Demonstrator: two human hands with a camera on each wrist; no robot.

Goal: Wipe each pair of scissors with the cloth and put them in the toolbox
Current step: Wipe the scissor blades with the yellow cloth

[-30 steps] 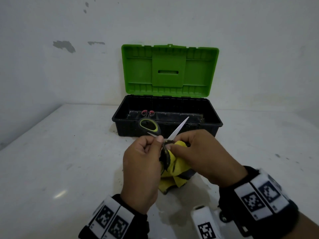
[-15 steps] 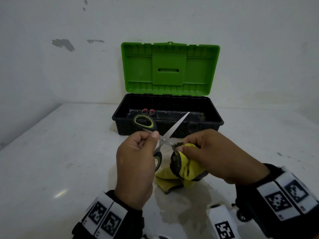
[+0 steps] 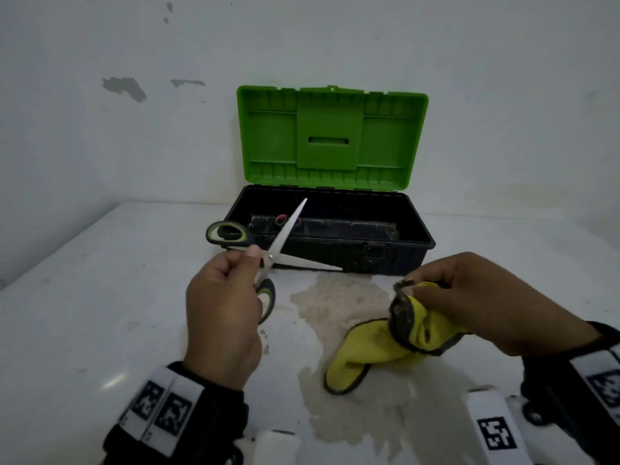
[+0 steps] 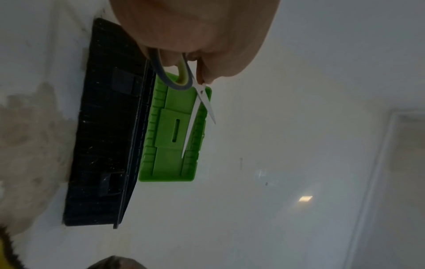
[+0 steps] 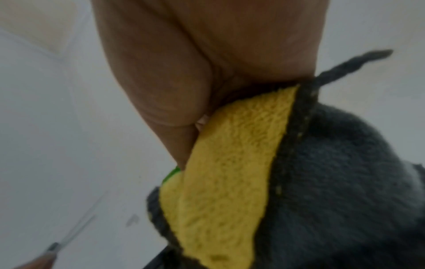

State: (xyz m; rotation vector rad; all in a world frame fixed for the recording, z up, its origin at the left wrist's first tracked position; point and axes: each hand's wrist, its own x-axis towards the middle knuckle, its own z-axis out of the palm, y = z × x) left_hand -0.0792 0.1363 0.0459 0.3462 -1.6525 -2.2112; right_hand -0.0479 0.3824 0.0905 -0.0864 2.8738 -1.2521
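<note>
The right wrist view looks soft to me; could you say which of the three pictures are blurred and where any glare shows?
Right wrist view: blurred throughout, with the cloth and scissors smeared. Left wrist view: sharper, though dim, with a bright glare patch on the white surface. Head view: clearest overall, dim at the corners, with faint glare on the table.

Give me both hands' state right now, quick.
Left hand: closed, gripping the scissors, whose blades are spread open.
Right hand: closed, pinching the yellow cloth, clear of the blades.
</note>
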